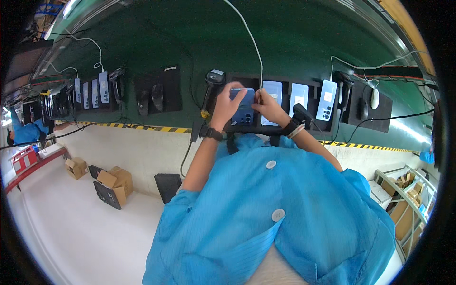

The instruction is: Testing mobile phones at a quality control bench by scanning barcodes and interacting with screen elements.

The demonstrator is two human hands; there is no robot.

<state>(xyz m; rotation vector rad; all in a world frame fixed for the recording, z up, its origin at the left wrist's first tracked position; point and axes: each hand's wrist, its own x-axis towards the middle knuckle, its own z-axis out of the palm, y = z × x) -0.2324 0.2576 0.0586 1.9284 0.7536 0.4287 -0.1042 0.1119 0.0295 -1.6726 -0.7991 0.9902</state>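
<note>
A blue smartphone (243,114), back side up with its round camera lenses near me, lies at a dark mat in front of me. My left hand (226,105) grips it at the upper left, the thumb over its back and the other fingers bent at its far end. Just right of the phone, my right hand (271,108) is closed in a pinch around the lower end of a white cable (255,45) that hangs from above. Whether the cable's tip touches the phone is hidden by the fingers. Pale-covered phones (272,90) stand in the row to the right.
Left of my hands a handheld barcode scanner (209,92) stands on the green bench (156,42). Another scanner (346,85) and a white mouse (375,98) are at the right. A cabled phone (327,99) is beside them. Cardboard boxes (122,179) stand on the floor.
</note>
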